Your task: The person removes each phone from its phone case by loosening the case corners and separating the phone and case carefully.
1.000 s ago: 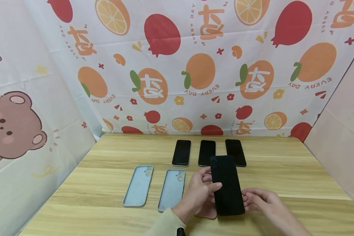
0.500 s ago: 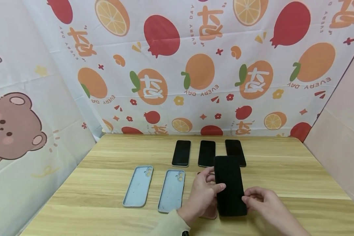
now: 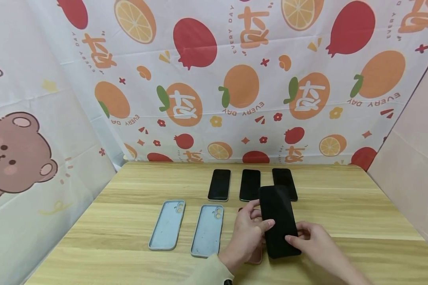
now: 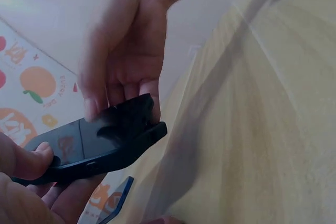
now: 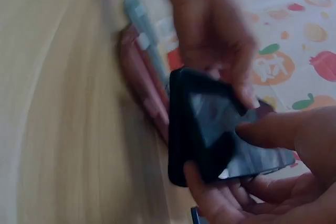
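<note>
Above the table, both hands hold a black phone (image 3: 279, 221) together with a black phone case (image 4: 157, 132). At the end by my right hand, the phone and the case stand slightly apart in the left wrist view. My left hand (image 3: 247, 234) grips the left edge, its thumb over the front and its fingers behind. My right hand (image 3: 315, 241) pinches the lower right corner, thumb on the front. Under the left hand, a pink phone case (image 3: 256, 256) lies partly hidden. To its left are two light blue phone cases (image 3: 167, 225), their hollow sides up.
Behind the hands, three dark phones, a left one (image 3: 219, 185), a middle one (image 3: 250, 185) and a right one (image 3: 286, 182), lie in a row on the wooden table (image 3: 103, 221). A fruit-print cloth (image 3: 214, 87) hangs at the table's back edge.
The phone and case have shifted slightly right and tilted. My right thumb has moved from the right edge onto the lower front. The left hand has moved a little right, still gripping.
</note>
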